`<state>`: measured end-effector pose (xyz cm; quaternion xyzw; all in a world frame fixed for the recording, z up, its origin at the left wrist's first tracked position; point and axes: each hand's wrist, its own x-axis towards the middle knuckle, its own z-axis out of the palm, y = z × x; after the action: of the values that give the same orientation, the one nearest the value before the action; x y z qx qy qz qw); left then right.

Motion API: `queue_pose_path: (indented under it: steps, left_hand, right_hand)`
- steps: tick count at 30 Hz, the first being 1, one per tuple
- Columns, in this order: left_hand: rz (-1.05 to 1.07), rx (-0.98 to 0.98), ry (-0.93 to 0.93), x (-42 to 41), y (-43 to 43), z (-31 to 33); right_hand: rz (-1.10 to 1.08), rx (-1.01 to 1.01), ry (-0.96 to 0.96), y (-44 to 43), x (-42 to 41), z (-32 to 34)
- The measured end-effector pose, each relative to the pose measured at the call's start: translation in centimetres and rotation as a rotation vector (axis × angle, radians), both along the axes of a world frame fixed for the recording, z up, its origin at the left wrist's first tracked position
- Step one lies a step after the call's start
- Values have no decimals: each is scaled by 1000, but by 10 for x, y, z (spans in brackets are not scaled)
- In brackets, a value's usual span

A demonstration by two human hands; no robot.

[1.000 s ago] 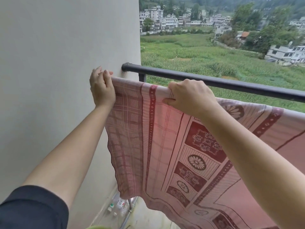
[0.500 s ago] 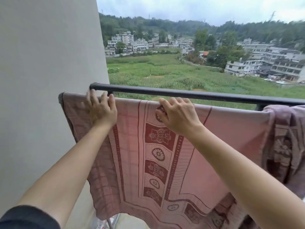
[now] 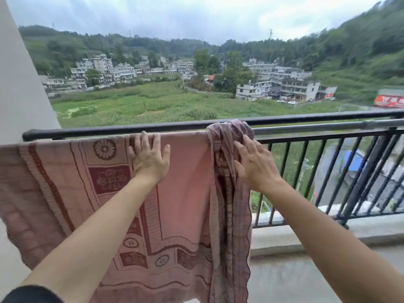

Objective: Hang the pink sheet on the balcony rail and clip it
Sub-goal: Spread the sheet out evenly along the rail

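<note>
Balcony rail (image 3: 135, 129) runs as a dark bar across the middle of the frame, from the white wall (image 3: 21, 95) at left to the right edge; a second, paler metal tube (image 3: 317, 127) lies just beside it on the right half.

Pink sheet (image 3: 65, 182) is draped over the near rail, filling the centre-left and lower left of the frame. Most of it hangs flat and spread. Its right-hand portion is gathered into a rope-like bunch (image 3: 229, 193) just right of centre, wrapped over the rail at the top and falling almost to the bottom edge.

We judge the cloth thin, soft and light: it folds readily and the scalloped hem hangs limp. It looks matte, not slippery, though a loose drape over a smooth bar could slide in wind. Not fragile.

Left hand (image 3: 149, 158), centre frame: open, fingers spread, palm flat on the spread sheet just under the rail. It grips nothing.

Right hand (image 3: 255, 165), right of centre: open, fingers extended onto the bunched part. Whether any fold is pinched beneath, we cannot tell.

Suggested hold: pinch the top edge of the bunch near the rail and draw it rightwards along the bar to open it out. Clips belong on the fold over the rail. No clip in view.
</note>
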<state>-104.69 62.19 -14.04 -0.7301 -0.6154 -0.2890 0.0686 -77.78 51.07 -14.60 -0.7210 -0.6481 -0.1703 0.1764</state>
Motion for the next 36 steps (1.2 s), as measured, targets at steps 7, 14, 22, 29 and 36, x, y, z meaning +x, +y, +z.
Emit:
queue_pose_path:
  steps: [7,14,22,29,36]
  left_hand:
    - [-264,193,122,87,-6,-1]
    - [-146,499,23,114,28,-12]
    - [-6,600,-42,137,51,-23]
    - [26,607,-46,141,43,-20]
    - [82,373,-295,198,-2,-1]
  right_hand:
    - [-20,88,658,9,42,0]
    - [107,51,845,51,52,-8]
    - [125,428,650,52,96,-6]
    - [-362,719,1104,32,220,27]
    - [-300,406,990,-35,319,22]
